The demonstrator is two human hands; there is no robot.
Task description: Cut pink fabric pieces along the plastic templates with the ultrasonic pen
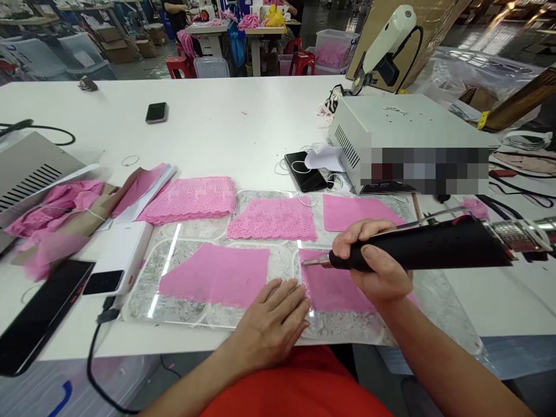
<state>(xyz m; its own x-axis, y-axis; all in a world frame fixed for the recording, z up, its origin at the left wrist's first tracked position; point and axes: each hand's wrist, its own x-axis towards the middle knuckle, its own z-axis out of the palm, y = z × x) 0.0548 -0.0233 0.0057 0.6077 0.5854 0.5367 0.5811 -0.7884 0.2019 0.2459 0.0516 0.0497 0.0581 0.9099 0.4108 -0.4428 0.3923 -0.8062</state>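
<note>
My right hand (377,260) is wrapped round a black handheld tool (438,246) with a metal tip. The tip points left, over the left edge of a pink fabric piece (332,286). My left hand (275,318) lies flat with fingers extended, at the front edge of a clear patterned mat (282,260), between that piece and another pink piece (226,275) on the left. Behind them lie a scalloped pink lace piece (273,219), a plain pink piece (358,212) and a pink lace stack (191,198).
A grey metal box (408,127) stands at the back right. Two phones (156,112) (306,174), a white power bank (121,258) with a cable and bundled pink fabric (65,202) lie around the mat. A co-worker (176,14) is far behind.
</note>
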